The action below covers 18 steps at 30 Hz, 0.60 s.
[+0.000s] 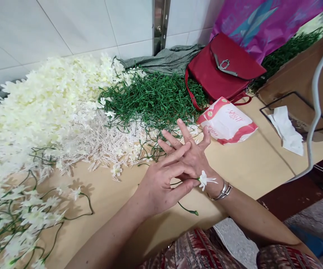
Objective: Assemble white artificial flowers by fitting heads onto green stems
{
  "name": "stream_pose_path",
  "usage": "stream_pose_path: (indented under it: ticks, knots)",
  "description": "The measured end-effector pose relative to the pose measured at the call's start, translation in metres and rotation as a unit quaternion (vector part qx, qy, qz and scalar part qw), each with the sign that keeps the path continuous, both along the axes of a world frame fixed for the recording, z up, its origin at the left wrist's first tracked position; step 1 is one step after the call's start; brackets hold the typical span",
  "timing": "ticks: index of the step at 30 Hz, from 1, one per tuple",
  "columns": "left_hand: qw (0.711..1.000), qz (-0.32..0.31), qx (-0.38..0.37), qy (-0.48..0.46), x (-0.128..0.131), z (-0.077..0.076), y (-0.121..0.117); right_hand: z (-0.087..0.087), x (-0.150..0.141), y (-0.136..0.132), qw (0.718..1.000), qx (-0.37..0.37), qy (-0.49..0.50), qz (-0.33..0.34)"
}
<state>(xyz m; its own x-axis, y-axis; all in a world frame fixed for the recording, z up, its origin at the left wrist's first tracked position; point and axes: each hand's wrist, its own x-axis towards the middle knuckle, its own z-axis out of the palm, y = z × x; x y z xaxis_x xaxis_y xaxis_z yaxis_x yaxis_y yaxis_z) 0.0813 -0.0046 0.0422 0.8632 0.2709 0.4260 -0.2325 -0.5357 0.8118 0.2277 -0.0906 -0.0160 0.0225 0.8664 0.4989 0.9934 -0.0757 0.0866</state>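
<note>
Just past the L hand's (pixel 157 188) thumb tip, over the R wrist, is the flower (pixel 203 180). L hand has its base pinched btwn thumb & fingers; one finger reaches across the R hand (pixel 193 156). R hand: palm up, fingers spread, no grip seen. Flower's long axis runs approx. sideways: base at L thumb, white threads pointing R twd the bracelet (pixel 225 190). L hand nearer, in contact; R wrist just beyond & under. A stem (pixel 190 210) pokes out below L hand, tip to the R; can't tell if it joins the flower. Beyond the hands: green pile (pixel 156 97), w/ white sticks (pixel 94 140) & petals (pixel 49 101) farther L. Stemmed flowers (pixel 35 213) lie L of the L forearm; tissue pack (pixel 228 121) near R thumb.
</note>
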Motion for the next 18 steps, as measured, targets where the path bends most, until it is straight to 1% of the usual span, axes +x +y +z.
stream_pose_path:
  ticks: [2, 8, 10, 14, 18]
  knots:
    - [1.0, 0.0, 0.007, 0.008, -0.0004, 0.0007, -0.0014, 0.0012, 0.0004, -0.0019, 1.0, -0.011, 0.013, 0.001]
    - [0.999, 0.007, 0.04, 0.031, -0.0029, 0.0003, -0.004, 0.0038, 0.0002, -0.0061, 0.992, -0.093, 0.083, -0.005]
    - [0.999, 0.005, 0.041, 0.031, -0.0033, 0.0016, -0.0035, 0.0048, -0.0005, -0.0064, 0.99, -0.104, 0.094, -0.012]
    - [0.999, 0.005, 0.027, 0.022, -0.0028, 0.0046, -0.0026, 0.0072, -0.0028, -0.0054, 0.993, -0.083, 0.085, -0.021]
    - [0.999, -0.005, 0.022, 0.023, -0.0017, 0.0026, -0.003, 0.0079, -0.0032, -0.0041, 0.997, -0.043, 0.061, -0.003]
